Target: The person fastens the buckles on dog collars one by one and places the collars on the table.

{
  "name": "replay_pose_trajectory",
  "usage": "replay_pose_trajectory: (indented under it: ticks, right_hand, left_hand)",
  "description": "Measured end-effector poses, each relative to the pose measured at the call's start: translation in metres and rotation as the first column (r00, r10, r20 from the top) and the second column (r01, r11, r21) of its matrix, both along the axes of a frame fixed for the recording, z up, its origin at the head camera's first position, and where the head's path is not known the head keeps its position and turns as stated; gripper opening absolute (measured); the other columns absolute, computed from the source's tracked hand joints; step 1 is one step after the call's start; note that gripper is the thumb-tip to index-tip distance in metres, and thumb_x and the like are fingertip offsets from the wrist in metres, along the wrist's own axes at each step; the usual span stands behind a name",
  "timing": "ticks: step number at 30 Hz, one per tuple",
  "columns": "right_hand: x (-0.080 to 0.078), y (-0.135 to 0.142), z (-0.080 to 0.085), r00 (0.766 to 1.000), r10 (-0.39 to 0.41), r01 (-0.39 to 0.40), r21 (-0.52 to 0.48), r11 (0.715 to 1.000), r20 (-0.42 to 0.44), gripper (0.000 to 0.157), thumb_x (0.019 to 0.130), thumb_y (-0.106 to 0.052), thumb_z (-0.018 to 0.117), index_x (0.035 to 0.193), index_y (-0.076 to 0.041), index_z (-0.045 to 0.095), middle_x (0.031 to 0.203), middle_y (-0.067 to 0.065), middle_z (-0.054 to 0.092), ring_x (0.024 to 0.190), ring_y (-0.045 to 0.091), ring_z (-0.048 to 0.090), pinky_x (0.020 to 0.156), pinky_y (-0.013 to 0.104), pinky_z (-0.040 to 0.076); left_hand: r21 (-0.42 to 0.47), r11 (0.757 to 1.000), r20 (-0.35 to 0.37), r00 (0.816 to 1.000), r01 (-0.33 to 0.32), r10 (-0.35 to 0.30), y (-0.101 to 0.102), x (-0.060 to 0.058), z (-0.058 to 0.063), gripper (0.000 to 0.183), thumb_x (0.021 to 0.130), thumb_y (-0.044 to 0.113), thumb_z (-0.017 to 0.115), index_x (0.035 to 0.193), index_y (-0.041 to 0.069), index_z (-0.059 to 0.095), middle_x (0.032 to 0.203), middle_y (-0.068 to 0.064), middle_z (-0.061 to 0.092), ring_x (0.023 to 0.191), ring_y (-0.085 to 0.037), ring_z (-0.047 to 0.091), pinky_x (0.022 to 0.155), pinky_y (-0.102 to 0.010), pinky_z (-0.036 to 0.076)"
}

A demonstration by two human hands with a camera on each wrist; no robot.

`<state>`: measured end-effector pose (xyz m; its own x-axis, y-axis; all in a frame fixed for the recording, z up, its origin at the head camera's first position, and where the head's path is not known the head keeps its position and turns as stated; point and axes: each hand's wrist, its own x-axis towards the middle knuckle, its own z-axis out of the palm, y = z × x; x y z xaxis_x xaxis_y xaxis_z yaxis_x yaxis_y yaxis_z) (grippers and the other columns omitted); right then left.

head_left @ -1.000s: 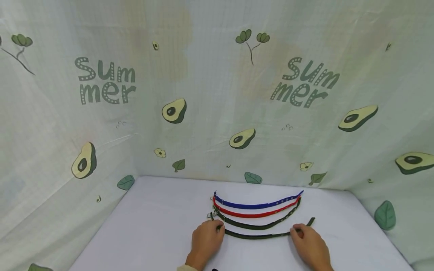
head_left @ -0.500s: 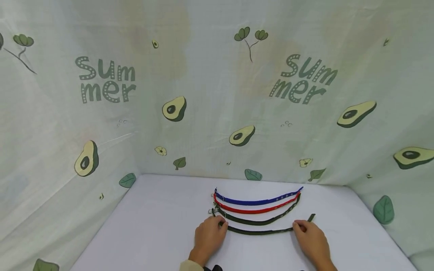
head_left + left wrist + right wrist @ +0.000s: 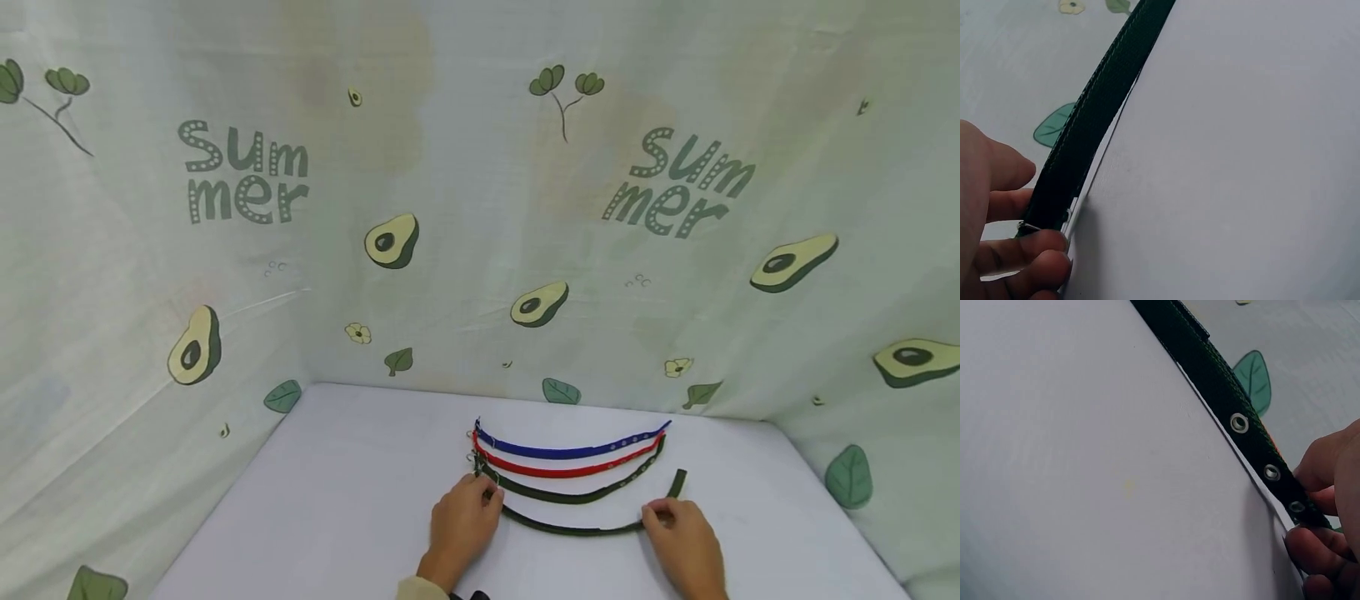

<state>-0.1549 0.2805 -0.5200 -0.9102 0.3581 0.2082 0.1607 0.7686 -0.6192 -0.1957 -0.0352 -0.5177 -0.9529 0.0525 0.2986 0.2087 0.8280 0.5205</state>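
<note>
A dark green collar strap (image 3: 577, 531) with metal eyelets curves across the white table between both hands, nearest to the person. My left hand (image 3: 461, 521) pinches its buckle end; in the left wrist view the fingers sit at a metal fitting on the green collar strap (image 3: 1094, 106). With thumb and fingers, my right hand (image 3: 686, 542) grips the eyelet end, and the tip sticks out past the fingers. Metal-rimmed holes show along the green collar strap (image 3: 1219, 394) in the right wrist view. The buckle is partly hidden by the left fingers.
Beyond the held strap lie another dark green collar (image 3: 573, 498), a red collar (image 3: 555, 473) and a blue collar (image 3: 555, 454), curved in parallel rows with buckles at the left. A curtain (image 3: 465, 167) printed with avocados surrounds the white table (image 3: 315, 500).
The right hand has shifted slightly left and toward the person, and the held collar sags into a deeper curve. Its free tip now points more upward. The other collars stay put.
</note>
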Motion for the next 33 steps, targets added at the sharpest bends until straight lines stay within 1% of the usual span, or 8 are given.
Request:
replay_pose_trajectory:
  ticks: [5,7,10,14,19,24,28,33]
  right_hand:
    - [0.002,-0.006,0.000,0.993,-0.007,0.005,-0.020,1.000,-0.114,0.012,0.085,-0.016,0.074,0.092,-0.006,0.074,0.090,0.010,0.064,0.078,0.023,0.064,0.069,0.040,0.047]
    - [0.002,-0.009,0.001,0.989,-0.009,0.003,-0.038,0.999,-0.150,0.014,0.085,-0.014,0.075,0.096,-0.004,0.073,0.092,0.012,0.064,0.078,0.022,0.067,0.070,0.038,0.048]
    - [0.001,-0.014,0.003,0.985,-0.022,0.006,-0.090,0.996,-0.170,0.021,0.084,-0.011,0.076,0.103,-0.002,0.071,0.095,0.013,0.065,0.077,0.017,0.068,0.069,0.031,0.049]
    - [-0.001,-0.018,0.004,0.988,-0.075,0.046,-0.207,0.977,-0.136,0.028,0.085,-0.009,0.073,0.110,0.000,0.064,0.100,0.015,0.067,0.076,0.006,0.064,0.064,0.020,0.047]
    - [0.000,-0.022,0.003,0.990,-0.125,0.091,-0.385,0.919,-0.064,0.037,0.088,-0.007,0.066,0.119,0.004,0.048,0.108,0.023,0.062,0.070,0.000,0.063,0.059,0.019,0.050]
    - [0.000,-0.024,0.001,0.990,-0.121,0.067,-0.492,0.868,-0.078,0.052,0.090,-0.004,0.062,0.135,0.007,0.038,0.110,0.024,0.060,0.068,0.002,0.067,0.060,0.021,0.054]
    - [0.000,-0.025,0.004,0.989,-0.130,0.079,-0.496,0.865,-0.070,0.066,0.090,-0.005,0.063,0.146,0.005,0.029,0.113,0.024,0.060,0.066,0.005,0.067,0.059,0.019,0.051]
    - [0.000,-0.025,0.007,0.990,-0.127,0.079,-0.486,0.871,-0.066,0.078,0.091,-0.006,0.062,0.154,0.002,0.017,0.117,0.024,0.060,0.067,0.004,0.067,0.059,0.018,0.049]
  left_hand:
    - [-0.012,1.000,-0.057,0.998,-0.004,0.004,0.001,0.001,-0.002,0.010,0.091,0.035,0.072,0.086,0.026,0.070,0.090,0.008,0.061,0.072,-0.015,0.063,0.058,-0.036,0.047]
    - [-0.002,1.000,-0.062,0.998,-0.004,0.004,0.001,0.001,-0.002,0.010,0.091,0.034,0.072,0.084,0.026,0.069,0.094,0.005,0.061,0.071,-0.016,0.063,0.058,-0.037,0.047]
    - [0.014,1.000,-0.059,0.998,-0.010,0.011,0.001,0.000,0.000,0.012,0.090,0.033,0.072,0.082,0.026,0.067,0.096,0.004,0.060,0.067,-0.014,0.060,0.056,-0.035,0.046]
    - [0.039,0.999,-0.062,0.998,-0.020,0.022,0.003,-0.001,0.001,0.012,0.090,0.031,0.073,0.082,0.026,0.066,0.098,0.004,0.058,0.067,-0.012,0.057,0.057,-0.034,0.046]
    - [0.124,0.992,-0.061,0.998,-0.015,0.022,0.005,0.001,0.000,0.008,0.087,0.026,0.077,0.088,0.025,0.069,0.097,0.006,0.059,0.064,-0.004,0.051,0.055,-0.028,0.042]
    - [0.185,0.983,-0.078,0.996,-0.020,0.035,0.007,0.000,-0.001,0.020,0.086,0.024,0.080,0.103,0.022,0.072,0.097,0.008,0.061,0.063,0.003,0.047,0.055,-0.023,0.040]
    - [0.200,0.980,-0.102,0.994,-0.013,0.034,0.008,0.000,-0.001,0.024,0.086,0.023,0.080,0.107,0.021,0.070,0.095,0.010,0.061,0.064,0.005,0.049,0.056,-0.023,0.041]
    - [0.247,0.969,-0.144,0.989,0.006,0.030,0.007,0.001,0.001,0.019,0.087,0.024,0.079,0.100,0.022,0.065,0.086,0.013,0.059,0.064,0.005,0.052,0.055,-0.023,0.042]
